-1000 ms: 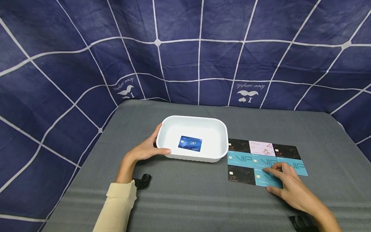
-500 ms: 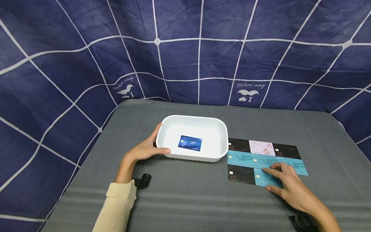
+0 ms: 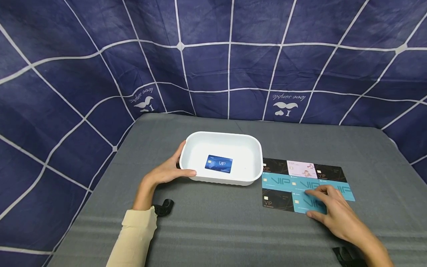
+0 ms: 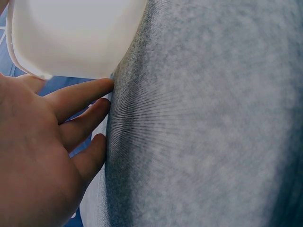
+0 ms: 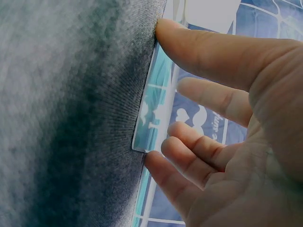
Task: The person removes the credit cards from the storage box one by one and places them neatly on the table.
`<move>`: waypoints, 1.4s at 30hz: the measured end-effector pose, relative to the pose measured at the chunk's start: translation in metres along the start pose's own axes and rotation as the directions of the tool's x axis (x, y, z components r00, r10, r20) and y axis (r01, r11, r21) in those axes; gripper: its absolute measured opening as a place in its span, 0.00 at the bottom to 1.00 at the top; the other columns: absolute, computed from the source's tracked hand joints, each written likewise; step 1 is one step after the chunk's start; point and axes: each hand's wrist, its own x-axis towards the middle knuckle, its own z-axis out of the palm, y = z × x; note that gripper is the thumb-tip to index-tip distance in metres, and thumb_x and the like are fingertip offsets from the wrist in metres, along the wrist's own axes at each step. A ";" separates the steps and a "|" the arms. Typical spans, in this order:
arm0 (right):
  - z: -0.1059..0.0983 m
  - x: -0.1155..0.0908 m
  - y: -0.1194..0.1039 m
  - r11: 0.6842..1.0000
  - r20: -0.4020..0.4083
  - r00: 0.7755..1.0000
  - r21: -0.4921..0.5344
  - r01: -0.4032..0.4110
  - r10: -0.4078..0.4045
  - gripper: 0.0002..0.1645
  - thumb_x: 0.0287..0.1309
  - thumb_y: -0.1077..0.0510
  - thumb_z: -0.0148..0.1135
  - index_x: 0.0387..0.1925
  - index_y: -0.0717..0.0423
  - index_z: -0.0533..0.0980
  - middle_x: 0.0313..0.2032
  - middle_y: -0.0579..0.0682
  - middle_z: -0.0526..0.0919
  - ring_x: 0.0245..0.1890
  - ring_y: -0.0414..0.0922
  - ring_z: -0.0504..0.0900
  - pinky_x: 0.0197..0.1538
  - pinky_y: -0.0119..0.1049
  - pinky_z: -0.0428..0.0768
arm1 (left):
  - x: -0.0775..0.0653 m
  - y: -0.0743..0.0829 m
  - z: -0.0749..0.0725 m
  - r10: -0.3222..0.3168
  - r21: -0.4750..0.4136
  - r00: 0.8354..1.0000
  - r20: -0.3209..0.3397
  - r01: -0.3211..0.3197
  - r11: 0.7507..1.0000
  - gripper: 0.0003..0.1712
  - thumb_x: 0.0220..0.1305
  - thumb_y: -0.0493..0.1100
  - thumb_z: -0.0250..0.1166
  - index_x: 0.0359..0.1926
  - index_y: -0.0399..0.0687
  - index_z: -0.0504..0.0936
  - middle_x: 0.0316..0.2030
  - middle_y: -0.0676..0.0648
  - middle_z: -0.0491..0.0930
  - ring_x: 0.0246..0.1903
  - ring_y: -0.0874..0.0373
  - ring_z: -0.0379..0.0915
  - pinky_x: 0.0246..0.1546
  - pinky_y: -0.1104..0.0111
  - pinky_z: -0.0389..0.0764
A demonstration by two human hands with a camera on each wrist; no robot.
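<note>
My left hand (image 3: 168, 171) holds the left end of a white plastic tub (image 3: 247, 157), thumb at its front corner and a finger at the back one. In the left wrist view, the hand's fingers (image 4: 78, 97) reach toward the tub's wall (image 4: 71, 47). Flat inside the tub lies a blue VIP card (image 3: 218, 164). To the right, my right hand (image 3: 340, 213) is over a teal VIP card (image 3: 303, 205), its thumb by the front right corner and a finger above the face. In the right wrist view, the thumb (image 5: 199, 47) and other fingers are apart; contact with the card is unclear.
Other cards lie edge to edge on the grey cloth (image 3: 213, 222): black ones (image 3: 277, 200), a pink one (image 3: 301, 169) and teal ones (image 3: 276, 181). They sit close beside the tub's right end. A blue checked curtain (image 3: 207, 66) rises behind and at the left.
My right fingers have shifted slightly off the front teal card, so more of its VIP lettering shows. The left hand and tub keep their places.
</note>
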 end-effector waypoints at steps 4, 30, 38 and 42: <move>-0.001 0.000 0.000 1.000 0.013 1.000 0.011 -0.014 0.014 0.34 0.36 0.59 0.83 0.49 0.61 0.81 0.47 0.58 0.72 0.44 0.53 0.66 0.43 0.52 0.62 | 0.000 0.000 0.000 0.003 0.002 1.000 0.000 -0.003 1.000 0.68 0.53 0.53 0.76 0.78 0.68 0.32 0.75 0.43 0.44 0.66 0.43 0.53 0.64 0.45 0.53; -0.007 0.006 -0.018 0.988 -0.113 0.991 0.141 -0.058 0.075 0.24 0.49 0.61 0.77 0.50 0.57 0.81 0.47 0.50 0.73 0.45 0.48 0.70 0.41 0.39 0.65 | 0.001 0.000 0.002 -0.005 0.000 1.000 0.010 0.005 1.000 0.70 0.53 0.53 0.76 0.79 0.62 0.30 0.77 0.43 0.38 0.70 0.45 0.45 0.66 0.44 0.49; -0.001 0.015 -0.036 0.983 -0.184 0.981 0.185 -0.019 0.054 0.25 0.49 0.65 0.76 0.51 0.61 0.80 0.45 0.50 0.74 0.39 0.44 0.68 0.38 0.37 0.63 | 0.001 0.001 0.002 0.024 -0.040 1.000 0.011 -0.024 0.999 0.69 0.53 0.51 0.76 0.78 0.64 0.30 0.77 0.44 0.37 0.70 0.45 0.46 0.66 0.45 0.48; 0.005 0.024 -0.046 0.977 -0.203 0.979 0.212 0.021 0.023 0.25 0.49 0.66 0.75 0.51 0.61 0.80 0.44 0.50 0.76 0.39 0.44 0.69 0.39 0.39 0.64 | 0.000 0.001 0.000 0.030 -0.034 1.000 0.008 -0.030 0.999 0.69 0.53 0.51 0.76 0.78 0.64 0.30 0.77 0.44 0.36 0.71 0.45 0.43 0.67 0.44 0.47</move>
